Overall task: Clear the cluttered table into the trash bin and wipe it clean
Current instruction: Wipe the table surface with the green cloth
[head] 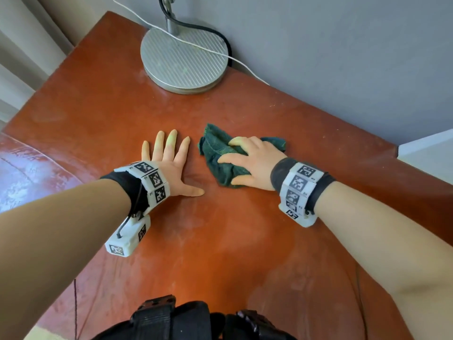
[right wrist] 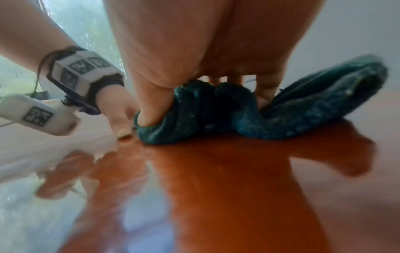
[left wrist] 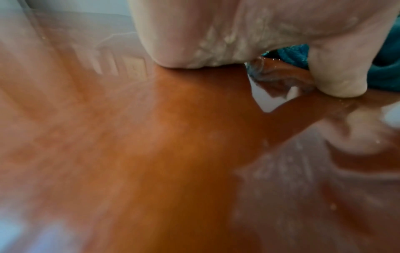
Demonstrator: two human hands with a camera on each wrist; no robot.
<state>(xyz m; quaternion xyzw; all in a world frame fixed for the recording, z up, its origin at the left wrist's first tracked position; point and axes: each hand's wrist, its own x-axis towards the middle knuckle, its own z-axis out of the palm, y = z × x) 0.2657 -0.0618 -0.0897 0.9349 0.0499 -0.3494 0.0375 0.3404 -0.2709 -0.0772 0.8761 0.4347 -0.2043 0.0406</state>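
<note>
A glossy red-brown table (head: 220, 241) fills the head view. My left hand (head: 169, 158) lies flat on it, palm down, fingers straight and spread, holding nothing. Just to its right a bunched dark green cloth (head: 215, 148) sits on the tabletop. My right hand (head: 252, 160) is on top of the cloth, with thumb and fingers dug into its folds. The right wrist view shows the cloth (right wrist: 303, 111) gathered under the palm (right wrist: 194, 51), the thumb pressed into it. The left wrist view shows the left thumb (left wrist: 337, 77) on the wood with the cloth (left wrist: 385, 68) behind it.
A round ribbed metal lamp base (head: 183, 60) stands at the far edge, crossed by a white cable (head: 220, 52) with a black cable behind it. A grey wall runs along the back right. A shiny reddish seat (head: 29, 173) lies beyond the left edge, a white ledge (head: 426, 148) at right.
</note>
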